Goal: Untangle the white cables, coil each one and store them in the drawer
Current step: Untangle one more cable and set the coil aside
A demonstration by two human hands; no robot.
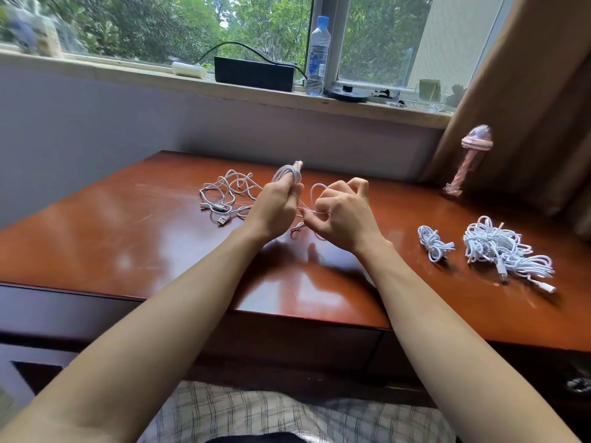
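Presently, the left hand (275,211) has its fingers (295,189) curled round a part-wound coil of thin white cable (285,174), above the middle of the glossy reddish-brown wooden counter (128,238). The right hand (342,215) fingers (320,216) pinch that cable's loose strand (315,190). A loose tangle of white USB cables (224,195) lies at the counter's far middle. A small white bundle (433,243) and a larger white heap (502,251) lie at its right end.

Your glossy red-brown desk (128,251) carries a loose cable tangle (224,195) centre-left, a small coiled bundle (433,243) on the right, a bigger cable heap (505,254) just beside it, and a pink bottle (468,161) upright at the far-right corner
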